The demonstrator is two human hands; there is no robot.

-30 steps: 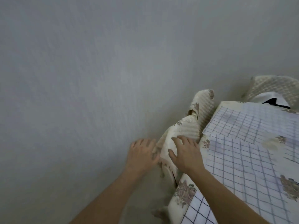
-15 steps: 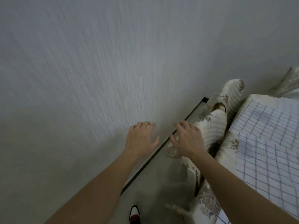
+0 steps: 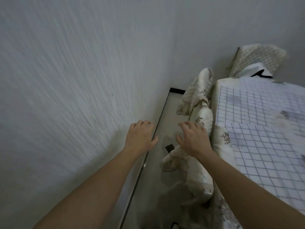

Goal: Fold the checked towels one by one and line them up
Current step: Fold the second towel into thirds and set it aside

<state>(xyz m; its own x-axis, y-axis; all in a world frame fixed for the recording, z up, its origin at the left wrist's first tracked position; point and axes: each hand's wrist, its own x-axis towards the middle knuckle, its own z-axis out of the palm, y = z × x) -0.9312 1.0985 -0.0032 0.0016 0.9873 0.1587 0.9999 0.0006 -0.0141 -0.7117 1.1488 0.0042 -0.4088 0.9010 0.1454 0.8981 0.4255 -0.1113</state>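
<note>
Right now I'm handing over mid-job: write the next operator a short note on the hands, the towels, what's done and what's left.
Left hand: open, holds nothing, over the floor beside the wall.
Right hand: open, holds nothing, above the bunched cream floral cover at the side of the bed.
Towels: far checked towel and near checked towel lie spread on the bed, overlapping.
Done: no folded towel in view.
Left: fold each, line them up.

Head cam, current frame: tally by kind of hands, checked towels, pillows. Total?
hands: 2 (left hand, right hand)
checked towels: 2
quilted pillow: 1
total: 5
</note>
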